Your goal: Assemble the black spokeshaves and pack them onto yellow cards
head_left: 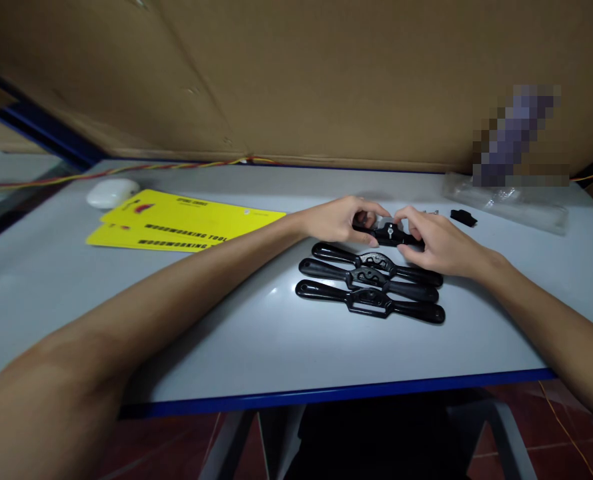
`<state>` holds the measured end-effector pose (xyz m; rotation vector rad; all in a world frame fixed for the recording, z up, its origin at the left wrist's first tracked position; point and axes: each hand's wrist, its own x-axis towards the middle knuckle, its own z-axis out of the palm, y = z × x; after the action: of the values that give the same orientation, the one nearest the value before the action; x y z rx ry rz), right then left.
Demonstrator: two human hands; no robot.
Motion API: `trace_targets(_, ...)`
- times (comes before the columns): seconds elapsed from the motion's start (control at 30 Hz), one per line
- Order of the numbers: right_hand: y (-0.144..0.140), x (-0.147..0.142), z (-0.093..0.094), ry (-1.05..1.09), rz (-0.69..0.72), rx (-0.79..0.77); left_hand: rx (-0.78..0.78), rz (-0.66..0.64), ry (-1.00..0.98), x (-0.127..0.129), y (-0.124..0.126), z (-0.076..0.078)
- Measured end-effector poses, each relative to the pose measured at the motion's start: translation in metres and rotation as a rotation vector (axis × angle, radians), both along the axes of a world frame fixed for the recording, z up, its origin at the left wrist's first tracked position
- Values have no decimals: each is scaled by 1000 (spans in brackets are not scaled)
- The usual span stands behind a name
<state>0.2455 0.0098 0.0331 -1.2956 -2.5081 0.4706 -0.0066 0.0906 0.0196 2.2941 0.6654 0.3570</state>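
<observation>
Both hands, left (pixel 337 220) and right (pixel 439 244), pinch a black spokeshave (pixel 387 234) (three more (pixel 371 283) beside), plastic bag (pixel 506 200) seemingly empty.

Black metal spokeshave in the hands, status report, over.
Left hand and right hand both grip a black metal spokeshave on the grey table. Three more black spokeshaves lie just in front. Nothing blocking.

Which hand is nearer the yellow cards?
Left. The left hand is just right of the yellow cards; the right hand is farther right, beyond the black tool both hold.
</observation>
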Motion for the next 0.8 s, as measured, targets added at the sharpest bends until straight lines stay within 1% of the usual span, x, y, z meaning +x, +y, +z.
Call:
trace_targets(0.2, -2, 0, 0, 12, 64, 39, 10, -4, -7, 0, 1, -2)
trace_targets(0.43, -1, -1, -2, -9, 27, 13, 17, -1, -33, 0, 2, -5)
trace_targets(0.63, -1, -3, -1, 6, 11, -8, -9, 0, -38, 0, -1, -2)
trace_targets(0.8, -2, -4, 2, -3, -20, -61, -27, -8, -60, 3, -4, 0)
